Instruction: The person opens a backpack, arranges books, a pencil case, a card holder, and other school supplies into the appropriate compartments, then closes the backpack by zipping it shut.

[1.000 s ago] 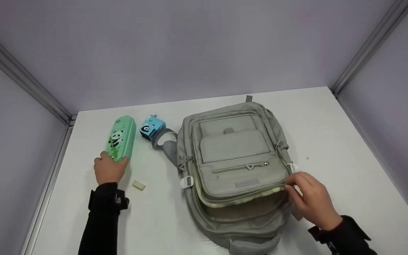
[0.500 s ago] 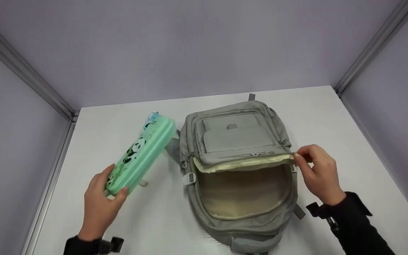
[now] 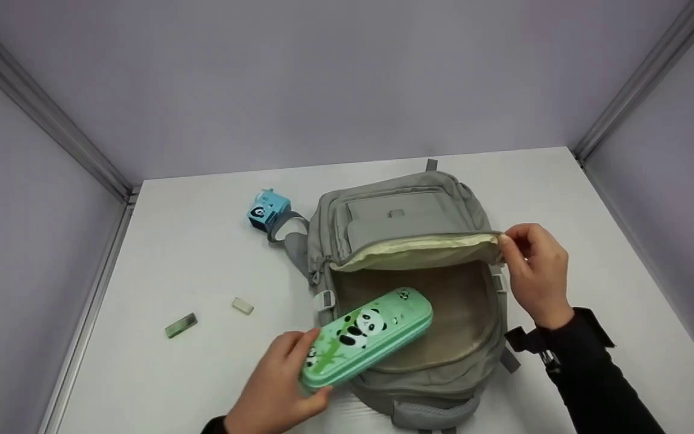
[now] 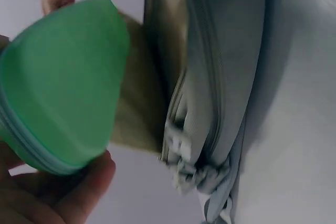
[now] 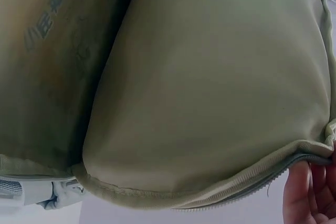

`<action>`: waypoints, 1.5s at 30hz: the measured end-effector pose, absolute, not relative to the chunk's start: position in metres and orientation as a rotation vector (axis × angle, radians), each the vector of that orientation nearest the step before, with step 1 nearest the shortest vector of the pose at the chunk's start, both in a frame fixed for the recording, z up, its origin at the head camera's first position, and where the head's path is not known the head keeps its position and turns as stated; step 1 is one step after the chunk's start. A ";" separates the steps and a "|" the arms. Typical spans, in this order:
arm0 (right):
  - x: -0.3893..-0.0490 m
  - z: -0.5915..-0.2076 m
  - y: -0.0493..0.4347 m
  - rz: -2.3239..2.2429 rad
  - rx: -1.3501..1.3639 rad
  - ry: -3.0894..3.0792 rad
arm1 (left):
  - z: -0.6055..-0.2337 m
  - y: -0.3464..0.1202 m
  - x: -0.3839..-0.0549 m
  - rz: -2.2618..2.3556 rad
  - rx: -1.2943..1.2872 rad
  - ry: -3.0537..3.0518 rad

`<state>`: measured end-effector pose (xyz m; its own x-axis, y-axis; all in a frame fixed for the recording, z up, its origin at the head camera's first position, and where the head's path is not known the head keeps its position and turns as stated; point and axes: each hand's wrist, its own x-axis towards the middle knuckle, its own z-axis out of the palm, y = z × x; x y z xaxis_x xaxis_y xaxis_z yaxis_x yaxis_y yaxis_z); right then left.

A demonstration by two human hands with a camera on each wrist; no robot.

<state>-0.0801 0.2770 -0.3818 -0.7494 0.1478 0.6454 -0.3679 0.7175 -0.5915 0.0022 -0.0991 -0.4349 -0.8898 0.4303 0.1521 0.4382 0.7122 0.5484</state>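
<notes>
A grey backpack (image 3: 383, 208) lies on the table with its zipped front panel raised and the beige lining (image 3: 461, 313) showing. Between thumb and fingers, my left hand (image 3: 278, 386) grips one end of a green pencil case (image 3: 371, 337) with a panda print. The case slants over the open compartment, its far end overlapping the lining in the head view. In the left wrist view, the case's green end (image 4: 68, 77) fills the left side, beside the bag's mouth. My right hand (image 3: 537, 274) pinches the panel's zipper edge (image 5: 262, 174) and holds it up.
A blue panda-printed pencil sharpener (image 3: 268, 211) stands beside the bag's looped strap (image 3: 296, 247). On the table to the left lie a small green block (image 3: 181, 325) and a small cream block (image 3: 242, 305). Grey walls (image 3: 347, 84) enclose the table's back and sides.
My left hand has lifted the pencil case from the table and carried it right, over the bag, uncovering the green block. My right hand has pulled the panel up, widening the opening.
</notes>
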 end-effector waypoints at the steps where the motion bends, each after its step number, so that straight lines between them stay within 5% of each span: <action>1: -0.080 -0.382 0.276 0.966 0.166 -2.223 | -0.441 -0.090 -0.001 -0.891 -0.745 -2.915; 14: -0.078 -0.386 0.268 1.040 0.172 -2.200 | -0.484 0.001 -0.049 -0.190 -0.503 -2.826; 26: -0.071 -0.390 0.269 1.066 0.185 -2.190 | -0.506 0.019 -0.094 0.074 -0.485 -2.553; 36: -0.061 -0.398 0.271 1.077 0.200 -2.195 | -0.486 -0.069 -0.117 -0.581 -0.891 -2.512; 45: -0.044 -0.400 0.266 1.107 0.194 -2.203 | -0.482 -0.174 -0.196 -0.737 -0.109 -3.128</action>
<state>-0.0436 0.2657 -0.4001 -0.7737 0.1531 0.6148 -0.4020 0.6314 -0.6631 -0.1963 -0.1738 -0.4822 -0.9950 0.0829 -0.0564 0.0490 0.8929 0.4476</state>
